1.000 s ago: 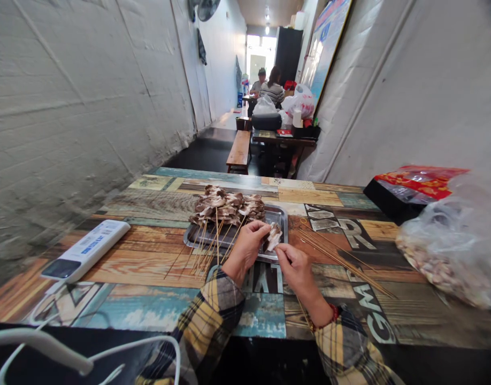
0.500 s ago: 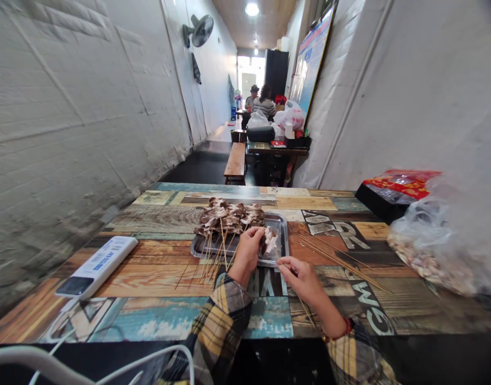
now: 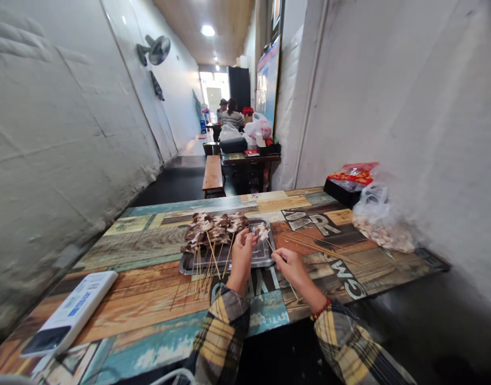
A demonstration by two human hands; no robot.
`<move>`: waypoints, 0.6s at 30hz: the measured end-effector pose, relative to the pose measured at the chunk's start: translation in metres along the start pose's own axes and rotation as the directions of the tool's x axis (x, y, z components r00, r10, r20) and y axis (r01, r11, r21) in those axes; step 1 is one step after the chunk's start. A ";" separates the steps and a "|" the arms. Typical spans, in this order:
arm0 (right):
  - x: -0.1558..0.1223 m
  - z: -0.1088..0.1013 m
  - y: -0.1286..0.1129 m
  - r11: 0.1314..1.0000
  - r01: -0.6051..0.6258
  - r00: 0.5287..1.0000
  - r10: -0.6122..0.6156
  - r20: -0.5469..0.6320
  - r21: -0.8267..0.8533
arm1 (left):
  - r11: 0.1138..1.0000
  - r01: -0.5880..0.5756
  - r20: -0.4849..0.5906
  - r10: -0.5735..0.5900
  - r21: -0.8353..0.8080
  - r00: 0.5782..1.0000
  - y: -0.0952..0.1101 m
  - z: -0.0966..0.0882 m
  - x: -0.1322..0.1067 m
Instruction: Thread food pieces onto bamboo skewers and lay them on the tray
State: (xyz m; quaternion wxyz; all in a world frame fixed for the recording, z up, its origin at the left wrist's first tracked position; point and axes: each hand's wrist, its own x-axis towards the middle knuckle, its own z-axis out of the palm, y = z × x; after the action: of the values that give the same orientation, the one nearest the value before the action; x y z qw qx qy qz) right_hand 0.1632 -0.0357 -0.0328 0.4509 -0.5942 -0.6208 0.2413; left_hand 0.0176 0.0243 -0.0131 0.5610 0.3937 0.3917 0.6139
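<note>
So the left hand (image 3: 242, 259) just came off the mushroom (image 3: 262, 231), fingers loose right beside it. Right hand (image 3: 290, 267) is pinching the skewer (image 3: 270, 245) below, so looks like it alone carries that mushroom now, over the tray's (image 3: 260, 255) right side.

From where I stand, the patchwork surface (image 3: 137, 294) shows a big R (image 3: 327, 224) and, aslant, a G (image 3: 355, 290); the blue print on the white device (image 3: 79, 310) and the wall poster's (image 3: 268, 80) lettering are illegible.
</note>
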 end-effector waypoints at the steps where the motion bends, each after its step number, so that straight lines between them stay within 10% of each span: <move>1: 0.004 0.003 -0.001 1.000 0.002 1.000 -0.002 -0.007 -0.012 | 0.999 -0.023 0.014 0.023 0.025 1.000 0.002 -0.002 -0.004; 10: 0.023 0.029 -0.003 0.997 -0.010 1.000 0.009 -0.022 -0.079 | 0.992 0.023 0.169 -0.044 0.120 0.985 0.028 -0.031 -0.059; 18: 0.001 0.004 -0.018 0.975 0.068 0.997 -0.057 0.056 -0.210 | 0.965 0.087 0.210 -0.142 0.249 0.967 0.061 -0.068 -0.096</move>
State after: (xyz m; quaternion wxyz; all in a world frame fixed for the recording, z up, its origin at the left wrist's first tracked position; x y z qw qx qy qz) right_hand 0.1504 -0.0372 -0.0191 0.3769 -0.6127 -0.6724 0.1742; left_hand -0.0619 -0.0785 0.0127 0.5855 0.5016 0.4183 0.4802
